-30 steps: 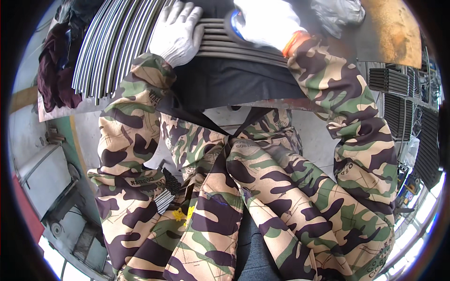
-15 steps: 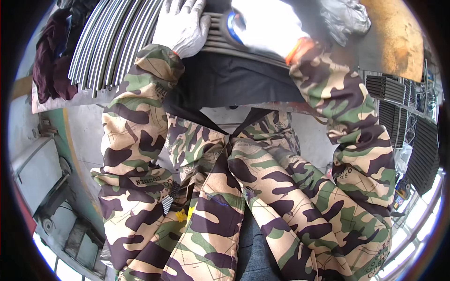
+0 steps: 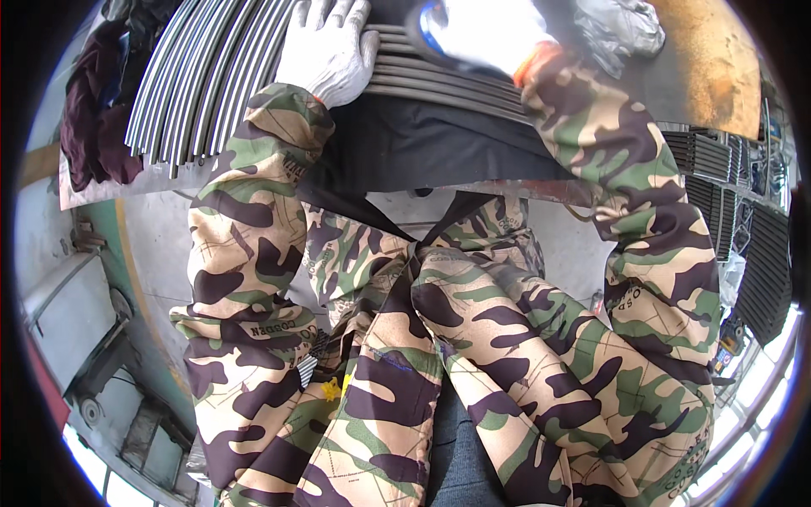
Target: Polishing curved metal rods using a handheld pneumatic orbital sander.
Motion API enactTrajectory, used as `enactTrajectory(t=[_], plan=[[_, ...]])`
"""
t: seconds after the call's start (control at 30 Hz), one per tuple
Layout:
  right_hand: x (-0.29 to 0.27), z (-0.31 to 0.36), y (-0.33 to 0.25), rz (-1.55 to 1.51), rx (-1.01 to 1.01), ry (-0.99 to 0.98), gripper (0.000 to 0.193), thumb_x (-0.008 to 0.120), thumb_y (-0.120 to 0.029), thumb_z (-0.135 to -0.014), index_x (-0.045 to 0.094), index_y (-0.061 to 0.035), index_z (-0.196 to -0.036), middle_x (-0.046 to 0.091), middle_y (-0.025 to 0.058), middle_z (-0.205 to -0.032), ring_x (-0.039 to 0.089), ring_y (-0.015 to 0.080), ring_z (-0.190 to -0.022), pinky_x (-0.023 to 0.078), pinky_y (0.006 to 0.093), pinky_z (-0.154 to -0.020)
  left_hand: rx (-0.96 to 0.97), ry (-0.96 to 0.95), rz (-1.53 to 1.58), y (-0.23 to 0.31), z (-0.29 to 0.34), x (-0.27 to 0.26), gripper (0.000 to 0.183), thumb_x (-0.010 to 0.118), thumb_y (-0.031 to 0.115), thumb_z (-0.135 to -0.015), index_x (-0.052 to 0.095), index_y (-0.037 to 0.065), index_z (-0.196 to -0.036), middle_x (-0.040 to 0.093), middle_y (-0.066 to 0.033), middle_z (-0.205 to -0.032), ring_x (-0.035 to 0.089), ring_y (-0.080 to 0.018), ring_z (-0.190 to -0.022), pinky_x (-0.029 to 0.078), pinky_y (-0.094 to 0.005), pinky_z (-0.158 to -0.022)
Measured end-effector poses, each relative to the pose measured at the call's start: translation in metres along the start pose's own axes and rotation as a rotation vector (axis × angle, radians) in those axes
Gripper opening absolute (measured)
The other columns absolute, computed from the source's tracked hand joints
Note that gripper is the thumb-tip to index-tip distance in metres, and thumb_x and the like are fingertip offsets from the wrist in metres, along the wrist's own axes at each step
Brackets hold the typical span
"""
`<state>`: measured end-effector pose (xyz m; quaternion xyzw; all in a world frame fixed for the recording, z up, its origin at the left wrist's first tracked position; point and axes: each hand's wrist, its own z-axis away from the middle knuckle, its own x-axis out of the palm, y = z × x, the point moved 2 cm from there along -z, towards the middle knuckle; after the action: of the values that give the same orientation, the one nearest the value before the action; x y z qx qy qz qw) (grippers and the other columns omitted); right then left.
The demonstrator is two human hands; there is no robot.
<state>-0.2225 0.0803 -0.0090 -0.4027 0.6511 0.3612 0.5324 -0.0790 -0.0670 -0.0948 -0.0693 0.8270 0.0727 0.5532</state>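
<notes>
My left hand (image 3: 328,52), in a white knit glove, lies flat with its fingers apart at the edge of the metal rods (image 3: 203,76) stacked on the left. Under and beside it, more thin rods (image 3: 448,82) run sideways across the bench, on a black cloth (image 3: 422,144). My right hand (image 3: 494,32), in a white glove with an orange cuff, is closed over a round dark disc with a blue rim (image 3: 428,32), which rests on or just above those sideways rods. Motion and glare smear its fingers, and the disc's exact kind cannot be made out.
A crumpled clear plastic bag (image 3: 621,34) lies beyond my right hand, near a rusty yellow-brown sheet (image 3: 714,68). Dark maroon cloth (image 3: 97,118) is bunched at the bench's left end. Racks of dark bars (image 3: 701,156) stand to the right.
My right hand has shifted a little up and to the left with the disc, showing more of the sideways rods. My left hand stays in nearly the same place.
</notes>
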Motion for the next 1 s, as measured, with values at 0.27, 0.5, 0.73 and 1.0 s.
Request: enactTrajectory(t=[0.27, 0.5, 0.73, 1.0], plan=[[0.0, -0.005, -0.005, -0.019, -0.022, 0.074, 0.025, 0.064, -0.029, -0.092, 0.07, -0.0072, -0.103, 0.07, 0.0222, -0.102, 0.071, 0.0422, -0.094, 0.059, 0.054, -0.079, -0.021, -0.006, -0.017, -0.004, -0.006, 0.006, 0.055, 0.054, 0.03, -0.104, 0.059, -0.004, -0.147, 0.057, -0.0255, -0.154, 0.045, -0.0496, -0.148, 0.028, -0.0581, -0.128], [-0.012, -0.003, -0.01, -0.056, -0.013, 0.032, 0.025, 0.064, -0.028, -0.093, 0.07, -0.0066, -0.103, 0.07, 0.0231, -0.102, 0.071, 0.0431, -0.094, 0.059, 0.0544, -0.081, -0.006, 0.066, -0.035, -0.005, -0.012, 0.007, 0.054, 0.054, 0.03, -0.103, 0.061, -0.005, -0.143, 0.059, -0.027, -0.152, 0.046, -0.0506, -0.146, 0.028, -0.0592, -0.127], [-0.007, 0.011, -0.01, -0.061, -0.048, 0.064, 0.024, 0.064, -0.029, -0.093, 0.068, -0.0078, -0.103, 0.069, 0.0218, -0.102, 0.07, 0.0425, -0.095, 0.059, 0.055, -0.08, -0.004, 0.055, -0.032, 0.001, -0.014, 0.006, 0.054, 0.055, 0.031, -0.103, 0.062, -0.005, -0.143, 0.059, -0.0265, -0.151, 0.047, -0.0499, -0.146, 0.029, -0.0589, -0.126], [-0.002, 0.022, 0.019, 0.012, 0.038, 0.03, 0.025, 0.064, -0.03, -0.093, 0.069, -0.0071, -0.102, 0.069, 0.0227, -0.1, 0.071, 0.043, -0.092, 0.059, 0.0545, -0.08, 0.112, 0.131, -0.147, 0.002, -0.008, 0.024, 0.048, 0.053, 0.034, -0.107, 0.063, 0.005, -0.144, 0.064, -0.0197, -0.146, 0.053, -0.0407, -0.14, 0.035, -0.0552, -0.121]])
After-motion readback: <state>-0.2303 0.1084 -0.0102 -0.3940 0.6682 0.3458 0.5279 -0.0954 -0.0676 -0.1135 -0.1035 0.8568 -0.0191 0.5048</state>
